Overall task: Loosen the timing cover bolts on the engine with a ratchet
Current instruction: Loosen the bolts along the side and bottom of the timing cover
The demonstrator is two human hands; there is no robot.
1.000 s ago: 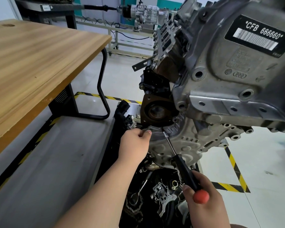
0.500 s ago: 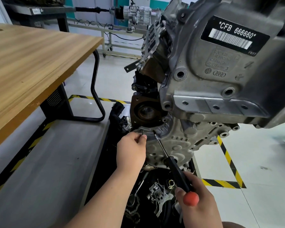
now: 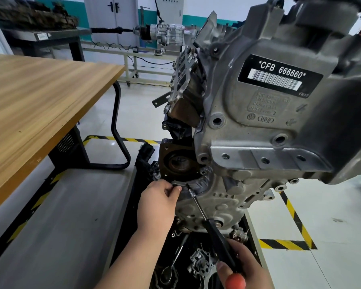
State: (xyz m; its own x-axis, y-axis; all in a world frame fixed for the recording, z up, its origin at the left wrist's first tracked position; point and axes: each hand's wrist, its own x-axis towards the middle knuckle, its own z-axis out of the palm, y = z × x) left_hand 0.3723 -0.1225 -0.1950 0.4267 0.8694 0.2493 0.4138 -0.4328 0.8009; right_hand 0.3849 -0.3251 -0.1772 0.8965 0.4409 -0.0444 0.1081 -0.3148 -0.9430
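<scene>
Left hand point(image 3: 157, 203) pinches the cover point(image 3: 215, 203) edge; right hand point(image 3: 244, 270) wraps the driver point(image 3: 219, 243), tip just beside the left fingertips point(image 3: 176, 189). Loosening step, I'd say: next needs 1 firm counter-turn.

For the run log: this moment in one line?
left hand: pinching timing cover rim | right hand: gripping driver | driver tip: on cover beside left hand

Wooden table point(image 3: 40, 105) left, gearbox point(image 3: 165, 34) on far bench, striped floor tape point(image 3: 290, 245)
</scene>
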